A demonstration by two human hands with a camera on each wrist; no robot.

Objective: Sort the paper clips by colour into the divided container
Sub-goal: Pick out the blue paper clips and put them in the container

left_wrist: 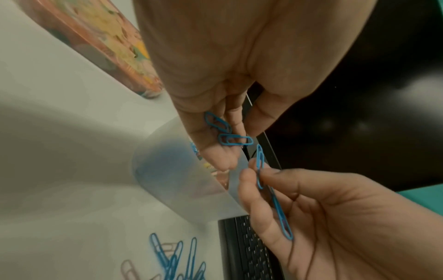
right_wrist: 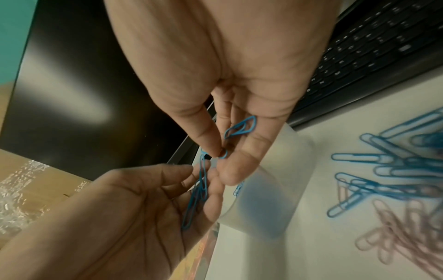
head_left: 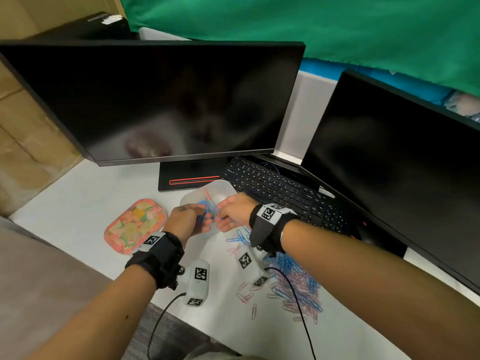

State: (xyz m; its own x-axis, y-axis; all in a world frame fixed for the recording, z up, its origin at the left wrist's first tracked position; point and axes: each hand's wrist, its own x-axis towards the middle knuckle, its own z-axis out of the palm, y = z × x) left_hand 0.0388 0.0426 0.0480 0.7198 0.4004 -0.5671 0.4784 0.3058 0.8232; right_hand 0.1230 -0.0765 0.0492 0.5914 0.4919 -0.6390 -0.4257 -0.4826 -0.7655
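Both hands meet just above the translucent white container (head_left: 220,187), which stands in front of the monitor stand. My left hand (head_left: 197,216) holds several blue paper clips (head_left: 207,207) in its curled fingers. My right hand (head_left: 226,216) pinches a blue clip (right_wrist: 224,152) between thumb and forefinger, and another blue clip (right_wrist: 241,127) lies on its fingers. In the left wrist view a string of blue clips (left_wrist: 261,166) runs between the two hands. Blue clips show as a blur through the container wall (left_wrist: 167,170). A mixed pile of blue and pink clips (head_left: 293,284) lies on the desk under my right forearm.
A floral tray (head_left: 135,227) lies left of the container. A black keyboard (head_left: 280,193) sits close behind on the right, with two dark monitors (head_left: 155,100) beyond it. Loose pink clips (head_left: 245,297) and the wrist-camera cables (head_left: 298,302) lie on the white desk.
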